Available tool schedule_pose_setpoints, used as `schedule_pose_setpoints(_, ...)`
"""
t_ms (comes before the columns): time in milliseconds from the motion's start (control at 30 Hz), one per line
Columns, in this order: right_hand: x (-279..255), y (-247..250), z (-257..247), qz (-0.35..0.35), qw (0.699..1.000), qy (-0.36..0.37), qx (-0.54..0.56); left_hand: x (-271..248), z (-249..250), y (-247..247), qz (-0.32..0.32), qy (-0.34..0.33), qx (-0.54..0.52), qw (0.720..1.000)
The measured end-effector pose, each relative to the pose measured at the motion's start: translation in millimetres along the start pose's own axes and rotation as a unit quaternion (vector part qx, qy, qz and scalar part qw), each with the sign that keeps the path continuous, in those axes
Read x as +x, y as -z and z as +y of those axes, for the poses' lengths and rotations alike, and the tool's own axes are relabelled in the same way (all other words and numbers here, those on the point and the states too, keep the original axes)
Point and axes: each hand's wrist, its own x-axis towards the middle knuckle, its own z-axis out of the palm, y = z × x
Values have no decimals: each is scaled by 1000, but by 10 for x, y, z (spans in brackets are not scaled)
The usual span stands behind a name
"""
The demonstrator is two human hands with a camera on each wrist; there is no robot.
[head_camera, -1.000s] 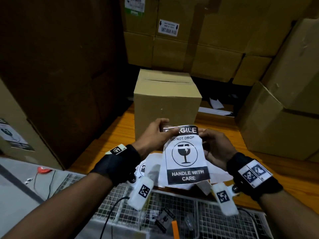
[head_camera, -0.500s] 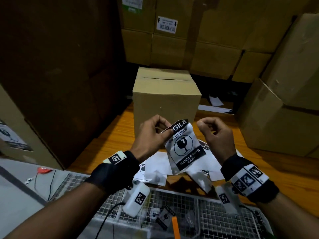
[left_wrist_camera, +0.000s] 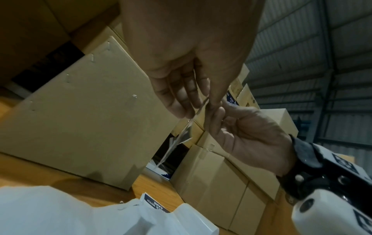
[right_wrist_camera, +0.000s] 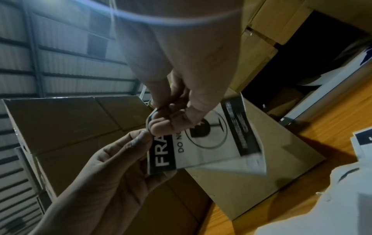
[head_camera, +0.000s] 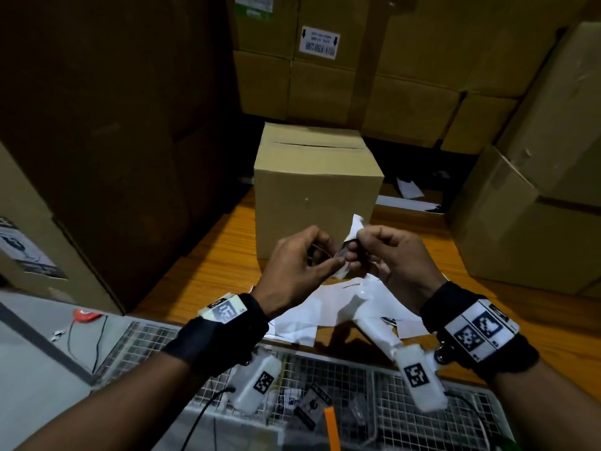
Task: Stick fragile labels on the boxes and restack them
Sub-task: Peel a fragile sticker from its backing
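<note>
My right fingertips [right_wrist_camera: 161, 125] pinch the top corner of the fragile label [right_wrist_camera: 211, 143], right at the black band where the lettering starts, and my left fingertips [right_wrist_camera: 141, 136] meet them at the same corner, nipping its edge. So both hands are clamped on that one sheet: my left hand [head_camera: 292, 268] from one side, my right hand [head_camera: 393, 258] from the other, knuckles nearly touching. From the left wrist view the label [left_wrist_camera: 181, 136] shows edge-on, a thin sheet hanging down from the pinch. I judge I am working the corner to split the sticker from its backing; whether the two layers have parted I cannot tell.

Just past my fingers stands the box [head_camera: 315, 187] on the wooden table [head_camera: 208, 268], its near face bare. Below my wrists lies a loose heap of white sheets [head_camera: 302, 317], some probably spare labels or peeled backings.

Next, I reckon, the backing has to come away cleanly without the sticky side folding on itself, then the label goes flat onto the box's near face, pressed from one edge across. Restacking comes after.
</note>
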Motion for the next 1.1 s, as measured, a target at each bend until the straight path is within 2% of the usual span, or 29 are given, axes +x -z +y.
schedule_pose_setpoints(233,-27,3,25,-32,999,24,37,-1,-22,24,15,-68,42,997)
schedule_pose_setpoints(367,-25,47,27,-22,999,31,29,0,-31,15,26,-112,72,991)
schedule_pose_setpoints(467,-12,81,34,-10,999,28,31,-4,-17,11,10,-124,54,991)
schedule_pose_setpoints(567,-7,97,16,-16,999,19,47,-12,65,10,-12,-63,-5,998)
schedule_pose_setpoints(667,-21,76,0,-32,999,21,33,41,153,7,13,-2,-52,999)
schedule_pose_setpoints(800,-37,46,28,-75,995,62,-15,102,245,-27,22,15,-82,996)
schedule_pose_setpoints(933,-49,33,22,-86,985,94,-113,89,251,-76,6,29,-111,993)
schedule_pose_setpoints(1100,-50,30,38,-81,988,75,-111,99,211,-66,-18,66,-216,974)
